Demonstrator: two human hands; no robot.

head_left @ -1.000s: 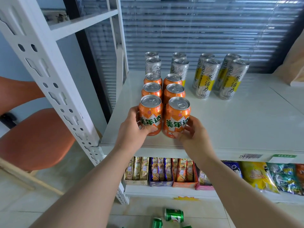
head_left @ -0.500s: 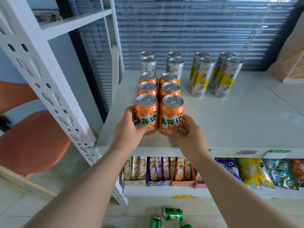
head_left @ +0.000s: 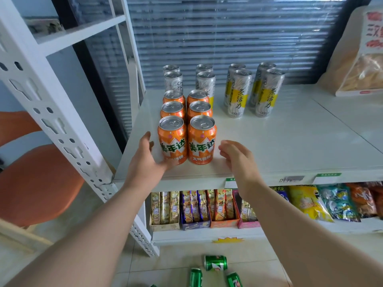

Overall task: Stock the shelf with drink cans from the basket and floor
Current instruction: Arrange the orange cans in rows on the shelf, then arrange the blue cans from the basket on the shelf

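— Cans [head_left: 173,141] stand at the shelf's [head_left: 290,146] front-left corner; hands?
— Left hand [head_left: 145,160] open, touching one; right hand [head_left: 238,156] slack, empty; next, I'd grip floor cans [head_left: 215,263] mid-body, one per hand.

My two hands and forearms, seen from the camera worn on my head. My left hand [head_left: 145,160] and my right hand [head_left: 238,156] are bare, fingers and wrists alike. The bare skin runs on down my left forearm [head_left: 93,224] and my right forearm [head_left: 300,224] to the bottom corners, where the frame cuts them off. The wide lens renders both forearms slim at the wrist and broad near the edge. My right hand shows its back and knuckles, my left its back and thumb. My fingernails are too small to make out.
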